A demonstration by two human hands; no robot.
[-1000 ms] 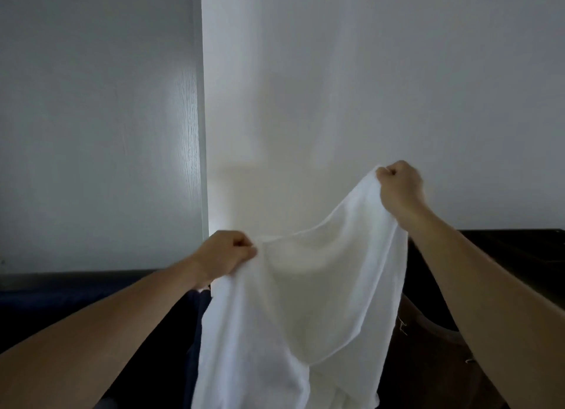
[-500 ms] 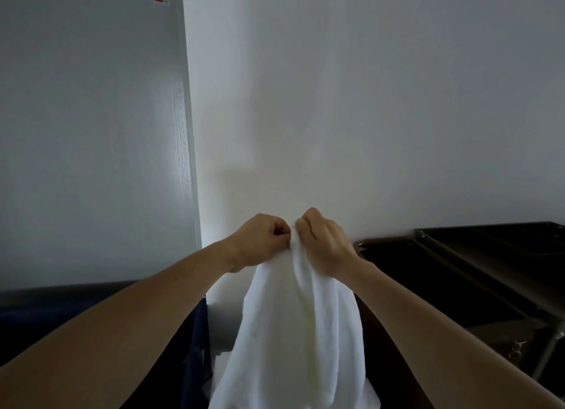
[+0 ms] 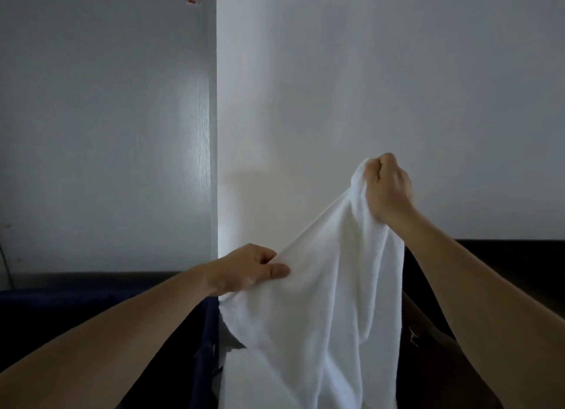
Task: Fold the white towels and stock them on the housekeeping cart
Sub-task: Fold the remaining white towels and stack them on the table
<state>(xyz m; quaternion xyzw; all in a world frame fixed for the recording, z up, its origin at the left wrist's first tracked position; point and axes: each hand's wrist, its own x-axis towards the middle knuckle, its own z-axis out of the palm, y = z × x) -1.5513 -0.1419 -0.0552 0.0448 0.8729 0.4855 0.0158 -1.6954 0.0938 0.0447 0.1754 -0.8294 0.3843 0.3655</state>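
Observation:
A white towel [image 3: 318,311] hangs in the air in front of me, draped down past the bottom of the view. My right hand [image 3: 385,186] grips its top bunched in a fist, raised high at the right. Lower and to the left, my left hand [image 3: 250,269] pinches the towel's edge between thumb and fingers. The towel slopes between the two hands. Its lower end is out of view.
A pale wall fills the background, with a grey door or panel [image 3: 107,133] on the left. A dark blue fabric bin [image 3: 91,298] sits low at the left. A dark cart surface [image 3: 504,249] lies at the right behind my right arm.
My hands had met at the towel's top half a second ago. Now they have parted: the right hand rose up and right, the left slid down along the edge.

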